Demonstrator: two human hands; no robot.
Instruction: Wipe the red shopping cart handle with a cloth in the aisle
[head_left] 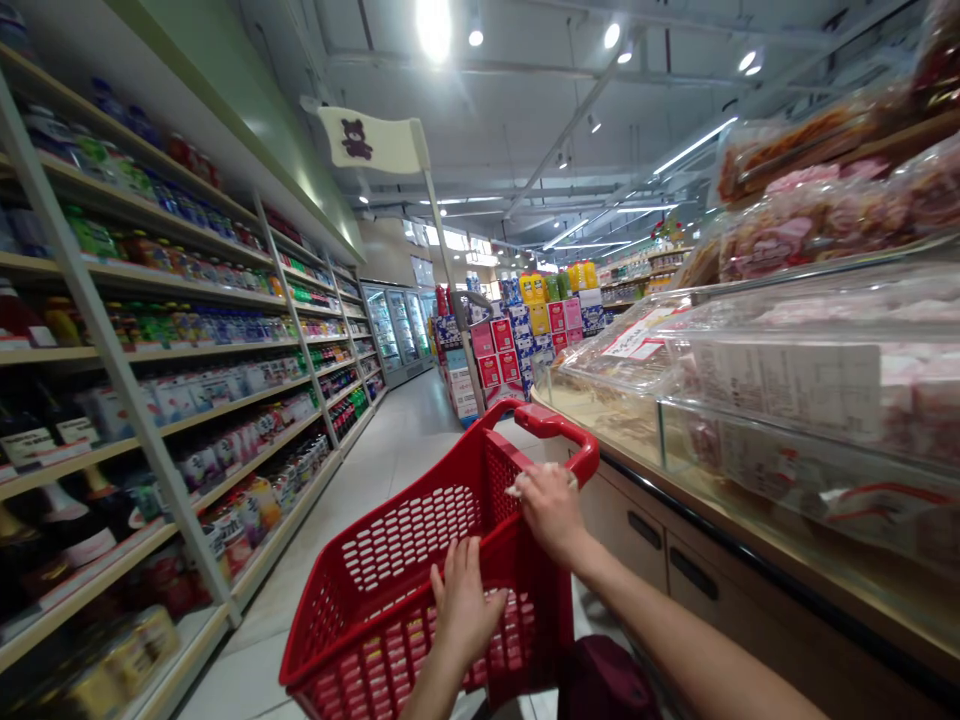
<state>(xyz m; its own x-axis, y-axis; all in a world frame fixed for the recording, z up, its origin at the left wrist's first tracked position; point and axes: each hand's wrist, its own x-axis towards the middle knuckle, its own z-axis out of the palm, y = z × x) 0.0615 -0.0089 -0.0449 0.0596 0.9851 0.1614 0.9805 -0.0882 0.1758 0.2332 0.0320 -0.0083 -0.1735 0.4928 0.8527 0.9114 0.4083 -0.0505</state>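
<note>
A red plastic shopping cart [450, 535] with perforated basket walls stands in front of me. My left hand [466, 603] lies over the basket's near rim, its fingers stretched out and the thumb apart. Farther up, near the cart's red handle [559, 425], my right hand [553, 508] is closed at the basket's upper corner. A small crumpled white piece [517, 488], like a tissue, shows at its fingers. The palm side of the right hand is hidden, so its contact with the rim is unclear.
Shelves [225, 350] of bottles, jars and packets line the left side. A display counter [622, 420] with clear-packed food [787, 390] stands close on the right. Stacked boxes [499, 355], a bear flag [375, 140] and glass-door coolers [397, 325] are ahead along the tiled aisle [390, 440].
</note>
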